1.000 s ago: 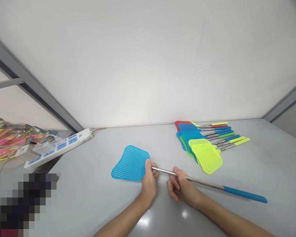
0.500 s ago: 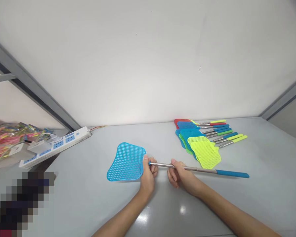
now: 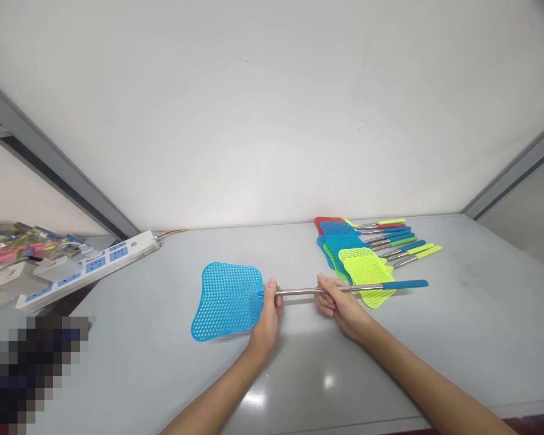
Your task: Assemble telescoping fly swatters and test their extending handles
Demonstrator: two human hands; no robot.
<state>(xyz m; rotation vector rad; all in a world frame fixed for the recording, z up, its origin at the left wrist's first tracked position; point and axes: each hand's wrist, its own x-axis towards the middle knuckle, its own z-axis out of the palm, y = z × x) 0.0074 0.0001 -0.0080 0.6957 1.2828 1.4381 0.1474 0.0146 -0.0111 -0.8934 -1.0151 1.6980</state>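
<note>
A blue fly swatter (image 3: 229, 299) with a perforated head, a metal telescopic shaft and a blue handle lies across both hands above the table. My left hand (image 3: 268, 317) is closed around its neck, where the head joins the shaft. Farther right, my right hand (image 3: 338, 302) pinches the metal shaft between thumb and fingers. The handle end points right and passes in front of a yellow fly swatter (image 3: 367, 272). That one lies on top of a pile of several blue, green, yellow and red fly swatters (image 3: 340, 241), handles to the right.
The grey table (image 3: 140, 362) meets a white wall (image 3: 254, 121) at the back. At left sits a white power strip (image 3: 122, 257) with plugs and cables. Beyond it are colourful plastic-wrapped items (image 3: 18, 241). Grey metal frame posts (image 3: 72, 175) stand at the sides.
The swatter's handle end has swung up and its visible shaft looks shorter. My right hand has risen slightly. My left hand stays at the neck. The whole view has shifted a little.
</note>
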